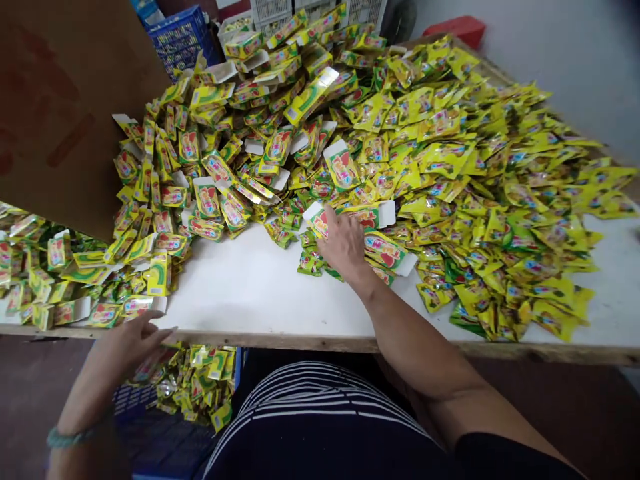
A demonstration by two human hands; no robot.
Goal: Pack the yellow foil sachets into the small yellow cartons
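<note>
"Curling over a small yellow-and-green cardboard box (317,220) with a white end flap, that's the right hand (343,241), fingers bent and touching it! Is it clamped?"

"Can't tell; the knuckles hide the undersides of the fingers. And the left hand (131,341)?"

"Open, fingers and thumb apart, over the near wooden edge of the white table (240,287). There's a blurred packet right below it, and I can't tell whether they touch."

"Containers, then! Under that edge sits a blue plastic crate (165,440), small yellow-and-green packets (200,383) heaped inside."

"At the back, another blue lattice crate (183,39), packed full, beside pale plastic crates (273,9). A big brown cardboard panel (65,100) looms on the left."

"Back to that box: it's on the white table, at the front of the pile, its flap sticking out and its printed face partly covered by the fingers. More flapped boxes (387,252) lie just right of the hand."

"And spreading off to the right, a wide heap of shiny yellow foil pouches (500,200), all crinkled!"
</note>
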